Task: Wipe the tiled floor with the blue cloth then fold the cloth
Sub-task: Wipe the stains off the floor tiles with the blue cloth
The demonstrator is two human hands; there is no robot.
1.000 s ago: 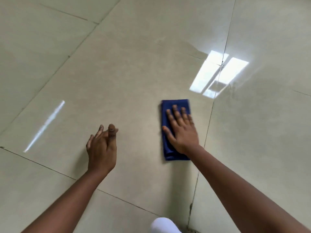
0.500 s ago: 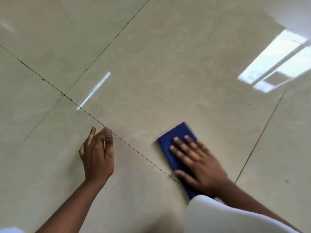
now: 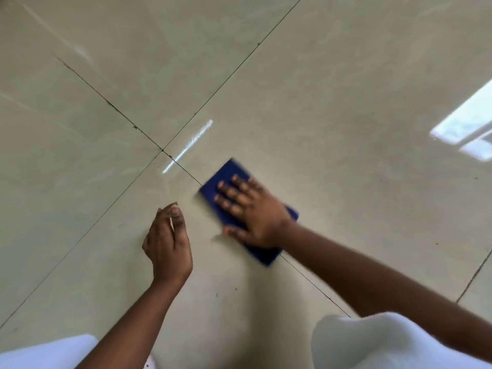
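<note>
Both hands are low over the floor. The right hand (image 3: 251,213) lies flat and open on the blue cloth (image 3: 229,177), fingers (image 3: 230,194) spread and pointing far-left, palm pressing the cloth down; its outline is slightly blurred. The cloth is a folded rectangle lying on the tiled floor (image 3: 346,102), right of the middle of the view, its long side running from far-left to near-right, with the far end showing beyond the fingertips and a near corner showing behind the wrist. It straddles a dark grout line (image 3: 186,170) that runs diagonally under it. The left hand (image 3: 167,242) is near the cloth on its left, apart from it, holding nothing, fingers loosely curled with the tips toward the tile; whether they touch the floor cannot be told. White-clad knees (image 3: 372,344) show at the near edge.
</note>
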